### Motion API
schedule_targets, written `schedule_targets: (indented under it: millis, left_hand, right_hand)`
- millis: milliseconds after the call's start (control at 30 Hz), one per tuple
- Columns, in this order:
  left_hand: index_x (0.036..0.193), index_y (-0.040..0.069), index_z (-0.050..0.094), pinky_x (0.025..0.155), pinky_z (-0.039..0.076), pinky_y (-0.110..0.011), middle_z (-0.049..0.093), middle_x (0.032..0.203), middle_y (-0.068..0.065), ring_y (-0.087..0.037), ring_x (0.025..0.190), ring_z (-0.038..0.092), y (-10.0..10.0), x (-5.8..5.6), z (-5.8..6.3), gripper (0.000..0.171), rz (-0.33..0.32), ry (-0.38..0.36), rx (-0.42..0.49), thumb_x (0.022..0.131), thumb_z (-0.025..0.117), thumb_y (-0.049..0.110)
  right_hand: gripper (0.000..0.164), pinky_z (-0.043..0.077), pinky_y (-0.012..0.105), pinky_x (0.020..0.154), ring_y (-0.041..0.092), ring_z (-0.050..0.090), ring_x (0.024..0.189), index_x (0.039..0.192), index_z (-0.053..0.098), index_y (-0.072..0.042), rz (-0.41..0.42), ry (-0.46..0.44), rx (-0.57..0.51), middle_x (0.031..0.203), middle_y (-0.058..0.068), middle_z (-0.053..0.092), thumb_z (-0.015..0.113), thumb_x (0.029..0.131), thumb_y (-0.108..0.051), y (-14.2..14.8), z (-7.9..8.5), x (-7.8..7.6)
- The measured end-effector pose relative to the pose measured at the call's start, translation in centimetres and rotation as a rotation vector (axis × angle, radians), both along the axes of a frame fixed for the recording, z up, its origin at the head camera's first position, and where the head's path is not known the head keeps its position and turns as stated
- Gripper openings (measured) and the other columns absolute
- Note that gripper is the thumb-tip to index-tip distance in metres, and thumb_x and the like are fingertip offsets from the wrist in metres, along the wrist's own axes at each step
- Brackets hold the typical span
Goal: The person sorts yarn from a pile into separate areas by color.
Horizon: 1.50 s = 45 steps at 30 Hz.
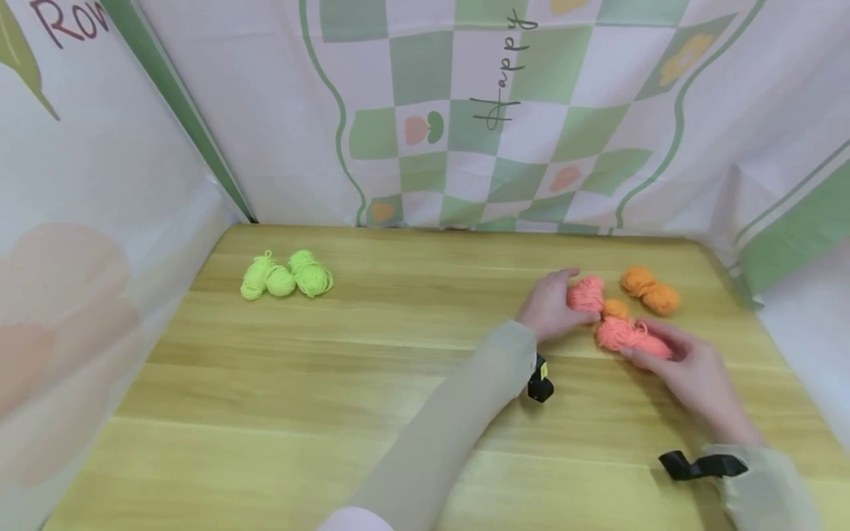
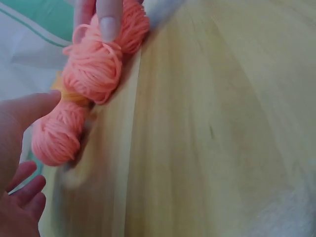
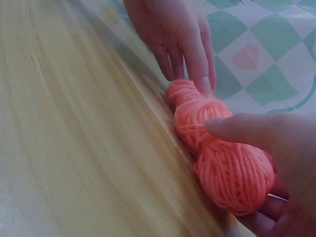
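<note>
At the right of the head view, a pair of pink yarn balls [image 1: 617, 334] is being held by the right hand [image 1: 700, 372]. The pair is lying just inside this hand, toward the centre of the frame; in the right wrist view, the thumb is being pressed on its top, and the fingers are being curled behind the nearer ball. The left hand [image 1: 547, 308] is being held wide, and a single pink yarn ball [image 1: 586, 295] is being framed between its thumb and fingers. Whether this ball is being gripped cannot be told. A small orange yarn ball [image 1: 616, 308] is being enclosed between the single ball and the pair. Two more orange yarn balls [image 1: 660, 299] are being seen near, at the right of the frame. Three green yarn balls [image 1: 310, 276] are being carried by the desk [image 1: 265, 383] well apart, at the left. Behind the desk, a printed cloth [image 1: 425, 74] is being seen.
</note>
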<state>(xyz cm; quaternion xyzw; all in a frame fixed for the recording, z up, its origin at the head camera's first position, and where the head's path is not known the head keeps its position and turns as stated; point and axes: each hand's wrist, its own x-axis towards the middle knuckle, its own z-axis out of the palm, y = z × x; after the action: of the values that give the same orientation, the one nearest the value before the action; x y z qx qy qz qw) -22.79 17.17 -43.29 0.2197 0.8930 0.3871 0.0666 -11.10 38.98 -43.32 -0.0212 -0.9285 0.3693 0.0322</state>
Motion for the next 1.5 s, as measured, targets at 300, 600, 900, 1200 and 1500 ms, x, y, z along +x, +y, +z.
schedule_targets:
  millis: [300,600,900,1200,1500]
  left_hand:
    - [0.151,0.017,0.047,0.109,0.030,-0.015,0.053,0.146,0.008,-0.007,0.134,0.046,0.3,0.5,-0.6,0.077,0.026,0.041,-0.097,0.089,0.077,0.049]
    - [0.141,0.022,0.058,0.101,0.036,-0.012,0.063,0.131,0.013,-0.005,0.122,0.054,0.7,0.7,-1.1,0.058,0.089,0.090,-0.134,0.092,0.075,0.046]
    - [0.128,0.024,0.063,0.090,0.044,-0.011,0.066,0.117,0.015,0.000,0.106,0.059,0.6,0.7,-1.0,0.048,0.126,0.043,0.004,0.085,0.084,0.029]
    - [0.128,0.024,0.064,0.089,0.045,-0.013,0.064,0.117,0.013,-0.001,0.106,0.058,-0.1,0.4,-0.6,0.056,0.137,0.004,0.015,0.079,0.089,0.035]
    - [0.135,0.021,0.061,0.095,0.042,-0.013,0.063,0.124,0.011,-0.003,0.112,0.057,0.2,0.7,-0.8,0.064,0.120,0.021,-0.006,0.079,0.088,0.037]
  right_hand:
    - [0.069,0.035,0.001,0.076,-0.013,0.044,0.101,0.146,0.053,-0.003,0.009,-0.005,-0.021,0.138,0.031,0.055,0.078,0.092,-0.038,-0.2,-0.1,0.3]
    - [0.070,0.034,-0.001,0.076,-0.014,0.043,0.101,0.146,0.053,-0.002,0.002,-0.001,-0.017,0.139,0.030,0.055,0.078,0.092,-0.039,0.0,-0.4,0.0]
    - [0.071,0.036,0.001,0.075,-0.015,0.044,0.099,0.147,0.052,-0.003,-0.001,-0.014,-0.021,0.139,0.031,0.054,0.078,0.092,-0.040,0.2,-0.3,0.1]
    - [0.071,0.037,0.001,0.074,-0.016,0.045,0.097,0.146,0.052,-0.001,-0.004,-0.012,-0.027,0.138,0.033,0.053,0.078,0.092,-0.038,0.4,-0.3,0.2]
    - [0.071,0.040,0.002,0.075,-0.018,0.047,0.096,0.146,0.052,-0.001,0.003,-0.005,-0.041,0.139,0.032,0.053,0.080,0.091,-0.036,0.7,-0.3,0.2]
